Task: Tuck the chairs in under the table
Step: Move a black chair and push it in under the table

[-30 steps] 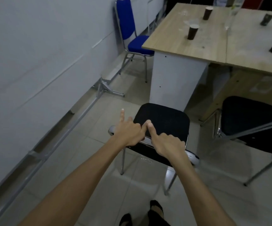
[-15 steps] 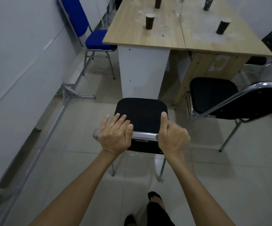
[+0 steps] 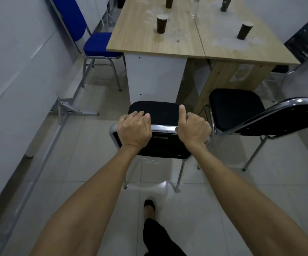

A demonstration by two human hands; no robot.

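A black padded chair (image 3: 154, 111) with a chrome frame stands right in front of me, its seat facing the end of the wooden table (image 3: 134, 43). My left hand (image 3: 133, 131) grips the top rail of its backrest on the left. My right hand (image 3: 194, 128) grips the same rail on the right, thumb up. The seat's front edge is close to the table's white end panel (image 3: 155, 78). A second black chair (image 3: 238, 108) stands to the right, angled away from the table. A blue chair (image 3: 97, 45) sits by the table's left side.
Several dark paper cups, one of them (image 3: 162, 24), and a clear bottle (image 3: 194, 6) stand on the table. A grey wall with a metal floor rail and bracket (image 3: 66, 108) runs along the left. My foot (image 3: 149, 208) is on the tiled floor behind the chair.
Both hands have spread apart along the backrest rail and closed on it. The chair and I have come nearer to the table's end, and the view has swung to face it squarely.
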